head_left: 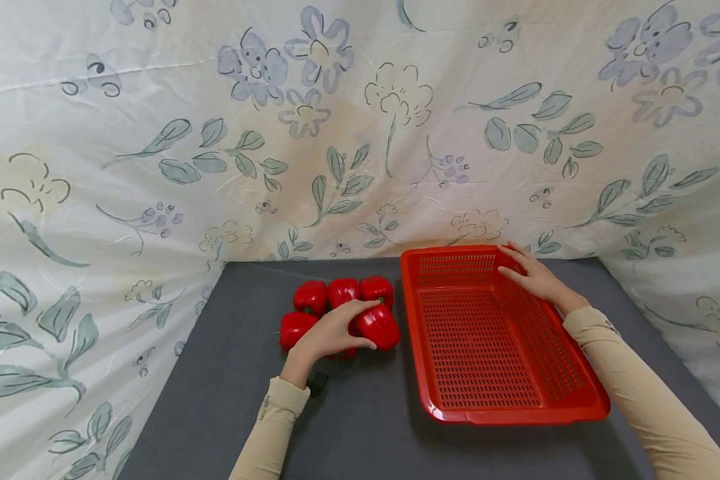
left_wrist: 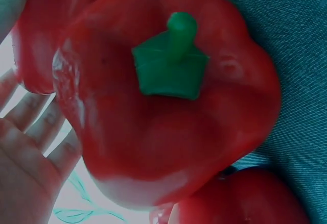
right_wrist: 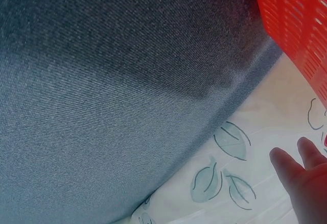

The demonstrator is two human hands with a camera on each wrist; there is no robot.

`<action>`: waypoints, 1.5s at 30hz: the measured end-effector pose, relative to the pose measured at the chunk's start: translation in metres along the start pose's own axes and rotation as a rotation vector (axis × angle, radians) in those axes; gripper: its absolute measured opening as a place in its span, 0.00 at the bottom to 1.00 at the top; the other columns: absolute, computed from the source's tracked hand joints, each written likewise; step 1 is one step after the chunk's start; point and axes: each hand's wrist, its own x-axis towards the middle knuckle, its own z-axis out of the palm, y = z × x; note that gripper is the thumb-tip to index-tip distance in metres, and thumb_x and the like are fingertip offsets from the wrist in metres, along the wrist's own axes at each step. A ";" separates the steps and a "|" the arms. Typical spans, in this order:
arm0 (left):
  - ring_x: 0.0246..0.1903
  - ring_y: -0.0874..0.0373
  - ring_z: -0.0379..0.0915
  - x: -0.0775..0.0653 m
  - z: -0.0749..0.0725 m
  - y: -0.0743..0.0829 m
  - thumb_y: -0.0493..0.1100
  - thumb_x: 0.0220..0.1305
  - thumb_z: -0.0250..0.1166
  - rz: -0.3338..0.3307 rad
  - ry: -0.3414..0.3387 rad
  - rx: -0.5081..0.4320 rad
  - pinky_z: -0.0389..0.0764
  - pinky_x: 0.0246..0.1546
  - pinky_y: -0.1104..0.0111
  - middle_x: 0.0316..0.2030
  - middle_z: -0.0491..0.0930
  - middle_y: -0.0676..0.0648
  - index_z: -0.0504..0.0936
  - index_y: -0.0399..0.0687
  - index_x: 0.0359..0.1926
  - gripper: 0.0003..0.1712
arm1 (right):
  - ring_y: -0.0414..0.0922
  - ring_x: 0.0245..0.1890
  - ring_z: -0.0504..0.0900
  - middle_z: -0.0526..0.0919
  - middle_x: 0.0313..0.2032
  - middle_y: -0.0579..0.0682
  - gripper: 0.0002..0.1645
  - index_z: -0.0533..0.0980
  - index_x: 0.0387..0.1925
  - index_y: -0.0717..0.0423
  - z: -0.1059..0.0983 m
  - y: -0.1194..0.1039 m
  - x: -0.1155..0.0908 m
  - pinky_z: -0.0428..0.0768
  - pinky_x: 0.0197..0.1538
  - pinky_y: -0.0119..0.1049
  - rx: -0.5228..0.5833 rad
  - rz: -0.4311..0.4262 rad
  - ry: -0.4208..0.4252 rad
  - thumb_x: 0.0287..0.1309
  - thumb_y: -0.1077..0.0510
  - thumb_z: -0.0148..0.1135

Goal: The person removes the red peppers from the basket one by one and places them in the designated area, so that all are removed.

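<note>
My left hand [head_left: 333,330] holds a red bell pepper [head_left: 379,328] between thumb and fingers, just left of the basket. Several other red bell peppers [head_left: 310,297] lie grouped behind and beside that hand, some partly hidden by it. In the left wrist view, a large bell pepper [left_wrist: 168,127] with a green stem fills the middle, and the left hand [left_wrist: 28,157] shows at the left edge. My right hand [head_left: 537,277] rests over the right rim of a red plastic basket [head_left: 414,333], its fingers fairly straight near the back corner.
The basket has slotted walls and floor and stands on the right of a dark grey tabletop [head_left: 228,400]. A flower-patterned cloth [head_left: 348,133] hangs behind the table and along its sides. A small black object [head_left: 318,384] shows beside the left wrist.
</note>
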 end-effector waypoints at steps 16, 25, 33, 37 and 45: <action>0.56 0.58 0.65 0.004 0.008 -0.005 0.57 0.45 0.73 -0.030 -0.038 0.097 0.75 0.53 0.60 0.59 0.70 0.53 0.63 0.62 0.66 0.46 | 0.67 0.68 0.42 0.39 0.71 0.62 0.40 0.48 0.71 0.53 -0.001 -0.001 0.000 0.47 0.59 0.70 -0.003 0.005 -0.009 0.65 0.44 0.49; 0.57 0.56 0.65 0.003 0.009 -0.006 0.53 0.43 0.75 -0.054 -0.056 0.084 0.74 0.53 0.58 0.60 0.69 0.52 0.65 0.60 0.65 0.47 | 0.68 0.68 0.42 0.39 0.71 0.62 0.40 0.48 0.71 0.53 -0.001 0.001 0.001 0.48 0.59 0.70 0.003 -0.002 -0.006 0.65 0.43 0.49; 0.57 0.58 0.65 0.006 0.011 -0.013 0.56 0.44 0.74 -0.039 -0.064 0.093 0.73 0.55 0.60 0.60 0.69 0.53 0.63 0.59 0.66 0.47 | 0.67 0.68 0.42 0.40 0.71 0.62 0.40 0.49 0.71 0.53 -0.001 0.002 0.001 0.47 0.60 0.70 0.007 -0.005 0.001 0.65 0.44 0.49; 0.58 0.58 0.65 0.007 0.009 -0.016 0.56 0.44 0.73 -0.027 -0.070 0.090 0.73 0.55 0.61 0.60 0.69 0.53 0.63 0.59 0.66 0.47 | 0.67 0.68 0.42 0.40 0.71 0.62 0.40 0.49 0.71 0.53 -0.001 0.002 0.001 0.48 0.60 0.69 0.004 -0.008 0.000 0.65 0.44 0.49; 0.58 0.59 0.64 0.006 0.008 -0.019 0.56 0.44 0.73 -0.036 -0.076 0.067 0.75 0.53 0.62 0.60 0.68 0.54 0.63 0.60 0.66 0.47 | 0.67 0.68 0.40 0.39 0.71 0.63 0.41 0.48 0.71 0.53 -0.003 0.002 0.002 0.47 0.59 0.70 0.001 -0.017 -0.027 0.64 0.45 0.51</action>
